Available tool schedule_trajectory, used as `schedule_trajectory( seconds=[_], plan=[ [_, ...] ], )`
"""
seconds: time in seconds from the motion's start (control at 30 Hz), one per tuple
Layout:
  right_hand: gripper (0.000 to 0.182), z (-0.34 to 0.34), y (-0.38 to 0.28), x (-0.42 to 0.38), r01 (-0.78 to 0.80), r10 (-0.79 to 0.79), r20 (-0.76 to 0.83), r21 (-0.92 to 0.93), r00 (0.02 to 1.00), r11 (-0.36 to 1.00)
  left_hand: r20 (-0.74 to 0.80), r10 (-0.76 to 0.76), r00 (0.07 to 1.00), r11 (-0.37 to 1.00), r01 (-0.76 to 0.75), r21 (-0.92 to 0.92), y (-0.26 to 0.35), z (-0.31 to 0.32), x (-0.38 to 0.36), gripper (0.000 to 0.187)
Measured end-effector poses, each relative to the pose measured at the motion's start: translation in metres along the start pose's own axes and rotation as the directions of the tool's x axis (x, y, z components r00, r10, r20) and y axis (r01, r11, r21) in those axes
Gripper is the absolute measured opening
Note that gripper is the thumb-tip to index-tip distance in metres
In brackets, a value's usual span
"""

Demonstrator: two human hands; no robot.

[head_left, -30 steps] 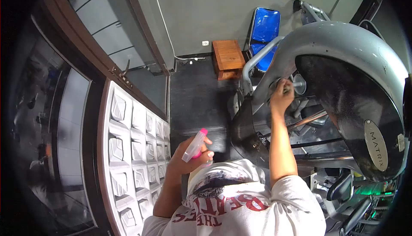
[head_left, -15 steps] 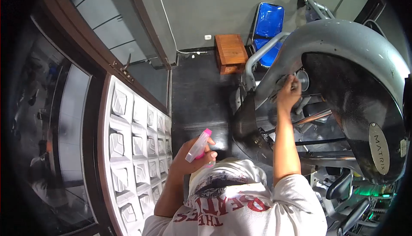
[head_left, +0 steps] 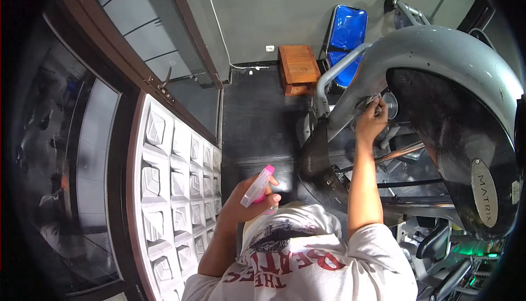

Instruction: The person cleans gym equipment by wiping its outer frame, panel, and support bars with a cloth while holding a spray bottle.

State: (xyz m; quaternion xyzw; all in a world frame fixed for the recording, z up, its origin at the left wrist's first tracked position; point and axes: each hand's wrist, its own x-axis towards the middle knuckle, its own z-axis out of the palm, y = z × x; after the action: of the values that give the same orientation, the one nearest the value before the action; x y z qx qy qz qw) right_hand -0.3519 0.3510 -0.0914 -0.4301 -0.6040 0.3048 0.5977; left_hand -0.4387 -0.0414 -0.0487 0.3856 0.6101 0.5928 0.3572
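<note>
In front of my shirt, my left hand (head_left: 236, 201) is wrapped around a spray bottle (head_left: 255, 188) with a clear head and a pink nozzle; the palm and fingers hide most of its body. My right arm reaches out to the grey frame of a Matrix gym machine (head_left: 422, 46). There my right hand (head_left: 372, 124) pinches what looks like a crumpled grey cloth (head_left: 366, 104) against the inner side of the curved tube. A round clear disc-like part (head_left: 389, 105) sits just right of the fingers.
A wooden box-like table (head_left: 298, 64) and a blue chair (head_left: 347, 30) stand by the far wall. White panels with raised squares (head_left: 181, 186) and a brown-framed door (head_left: 159, 84) line my left. More gym equipment (head_left: 435, 241) is at lower right.
The view has shifted slightly, moving the surroundings a little right and down. My right hand has turned a bit at the tube, and more of the grey cloth shows. My left hand keeps its hold.
</note>
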Motion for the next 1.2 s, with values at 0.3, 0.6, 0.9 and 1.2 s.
schedule_trajectory(
  seconds=[0.3,0.6,0.9,1.2],
  plan=[
    [0.024,-0.004,-0.030,0.019,0.332,-0.340,-0.145,-0.077,0.929,0.940,-0.004,-0.054,0.999,0.991,0.054,-0.119,-0.008,0.008,0.003,0.032],
    [0.026,-0.008,-0.034,0.029,0.386,-0.416,-0.133,-0.205,0.900,0.900,0.026,-0.077,0.997,0.988,0.080,-0.130,-0.004,0.017,0.013,0.031],
    [0.015,-0.001,0.020,-0.012,-0.042,0.043,0.025,-0.035,0.999,0.998,0.127,-0.066,0.990,0.998,0.066,0.005,-0.006,0.014,0.028,0.032],
    [0.024,0.000,-0.032,0.031,0.458,-0.465,-0.212,-0.083,0.859,0.885,0.084,-0.081,0.993,0.983,0.093,-0.158,-0.006,0.020,0.037,0.032]
  ],
)
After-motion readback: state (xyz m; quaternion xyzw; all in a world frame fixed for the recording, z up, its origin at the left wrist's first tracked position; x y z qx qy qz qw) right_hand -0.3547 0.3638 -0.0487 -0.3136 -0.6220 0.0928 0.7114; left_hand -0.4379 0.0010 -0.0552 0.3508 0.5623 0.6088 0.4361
